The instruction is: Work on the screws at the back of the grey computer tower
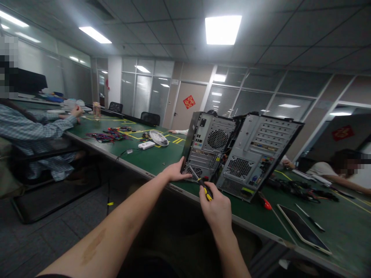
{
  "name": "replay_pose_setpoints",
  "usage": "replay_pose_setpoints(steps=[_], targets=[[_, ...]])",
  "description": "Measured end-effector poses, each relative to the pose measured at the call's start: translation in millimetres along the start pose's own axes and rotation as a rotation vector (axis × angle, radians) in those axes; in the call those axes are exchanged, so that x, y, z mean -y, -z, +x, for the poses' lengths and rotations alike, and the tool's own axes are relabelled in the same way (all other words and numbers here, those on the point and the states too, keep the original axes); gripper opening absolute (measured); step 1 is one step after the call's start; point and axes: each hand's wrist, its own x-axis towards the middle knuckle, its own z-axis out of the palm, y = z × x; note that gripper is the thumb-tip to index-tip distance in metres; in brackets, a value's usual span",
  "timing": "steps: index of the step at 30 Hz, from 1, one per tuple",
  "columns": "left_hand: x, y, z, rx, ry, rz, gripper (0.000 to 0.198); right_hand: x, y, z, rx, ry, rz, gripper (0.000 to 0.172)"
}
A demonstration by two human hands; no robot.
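Two grey desktop computer cases stand on the green table [150, 160] with their rear panels facing me. My left hand [176, 171] presses against the lower left corner of the left computer case [210, 144], fingers wrapped on its edge. My right hand [216, 208] is closed around a screwdriver [203, 186] with a yellow and black handle. Its tip points at the bottom rear of that case. The right computer case [257, 152] leans beside it, touching at the top.
A tablet [303, 227] and a pen [310, 218] lie at right near the table's edge, with a red-handled tool [265, 202] and black cables [301, 189]. Coloured wires [107, 135] and a white device [146, 145] lie further left. A person in a plaid shirt [34, 131] sits left; another person [342, 170] sits right.
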Motion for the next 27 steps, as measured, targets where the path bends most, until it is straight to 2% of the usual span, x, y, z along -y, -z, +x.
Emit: replay_pose_setpoints(steps=[13,27], targets=[[1,-1.5,1,-0.018,-0.016,0.046,0.121,8,-9,-2,0.049,-0.026,-0.036,0.028],[-1,2.8,-1,-0.003,-0.010,0.051,0.119,20,-8,-7,0.073,-0.039,-0.116,0.024]])
